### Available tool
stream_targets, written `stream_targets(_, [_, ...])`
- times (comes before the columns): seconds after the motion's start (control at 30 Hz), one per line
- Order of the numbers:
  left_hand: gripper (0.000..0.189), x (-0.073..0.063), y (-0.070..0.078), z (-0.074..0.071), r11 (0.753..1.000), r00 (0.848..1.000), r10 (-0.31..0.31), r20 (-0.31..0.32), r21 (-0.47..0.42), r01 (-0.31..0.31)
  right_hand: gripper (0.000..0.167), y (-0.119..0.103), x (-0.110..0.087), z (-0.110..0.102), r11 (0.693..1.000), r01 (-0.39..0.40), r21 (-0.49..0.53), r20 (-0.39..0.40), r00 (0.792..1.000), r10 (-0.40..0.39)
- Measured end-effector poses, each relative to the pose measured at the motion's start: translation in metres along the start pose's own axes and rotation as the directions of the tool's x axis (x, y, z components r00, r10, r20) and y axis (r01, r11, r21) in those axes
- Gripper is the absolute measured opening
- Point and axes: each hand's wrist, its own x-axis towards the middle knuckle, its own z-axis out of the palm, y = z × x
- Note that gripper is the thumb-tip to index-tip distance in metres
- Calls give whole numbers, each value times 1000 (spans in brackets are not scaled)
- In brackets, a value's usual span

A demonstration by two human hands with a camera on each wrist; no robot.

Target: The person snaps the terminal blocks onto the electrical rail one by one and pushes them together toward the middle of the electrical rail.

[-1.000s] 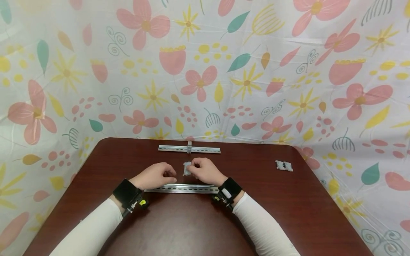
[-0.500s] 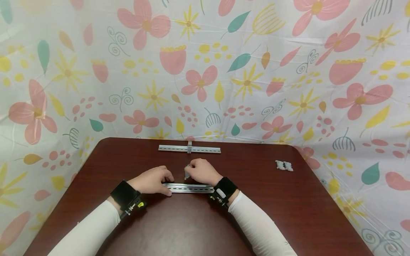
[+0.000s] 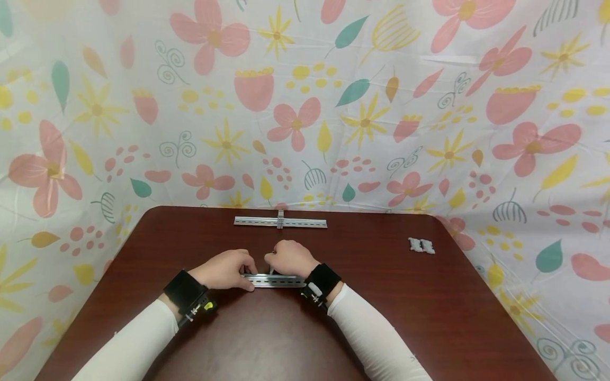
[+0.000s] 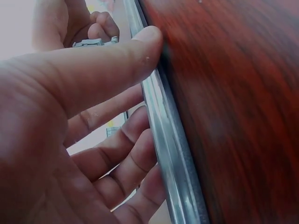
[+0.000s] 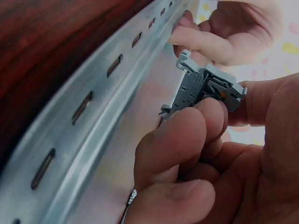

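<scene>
A slotted metal DIN rail (image 3: 276, 281) lies across the table in front of me. My left hand (image 3: 226, 270) grips its left part, thumb on the near edge and fingers along the far edge. Just behind the rail, my right hand (image 3: 292, 258) pinches a grey DIN rail terminal block (image 5: 198, 86) between thumb and fingers. In the right wrist view the block's clip feet face the rail, with a gap between them. From the left wrist, part of the block (image 4: 93, 42) shows beyond the left thumb. In the head view the right hand mostly hides the block.
Farther back lies a second metal rail (image 3: 305, 223) with a narrow grey piece (image 3: 280, 219) across its middle. Two grey blocks (image 3: 421, 245) sit side by side at the right of the brown table (image 3: 405, 307). A flowered curtain (image 3: 305, 132) hangs behind the table.
My left hand has come down onto the rail and now grips it. My right hand has moved left and nearer to the rail, turning the terminal block as it went.
</scene>
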Motion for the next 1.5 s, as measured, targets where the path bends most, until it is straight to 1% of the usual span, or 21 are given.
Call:
stream_targets(0.2, [21,0,-1,1,1000,1000,11,-3,2,-11,55,-4,-1,4,998,-28,-53,10,1000,28])
stream_targets(0.47, [21,-2,2,0,1000,1000,3,-3,2,-3,58,-8,-1,10,993,-58,-103,47,997,63])
stream_targets(0.63, [22,-2,4,-1,1000,1000,15,-9,-4,-15,57,-10,-3,10,992,-44,-114,50,998,50])
stream_targets(0.87, [21,-2,1,-1,1000,1000,-7,-8,-17,7,56,-11,-7,12,992,-12,-126,71,997,21])
stream_targets(1.03, [21,-1,-1,1,1000,1000,9,-13,-19,-10,56,-15,-12,13,990,6,-144,78,997,6])
stream_targets(1.27, [20,-2,-1,0,1000,1000,9,-11,-26,-9,54,-16,-14,17,982,-13,-186,77,997,28])
stream_targets(1.5, [20,-2,1,1,1000,1000,13,-22,-18,-13,53,-18,-16,18,982,-29,-185,104,993,49])
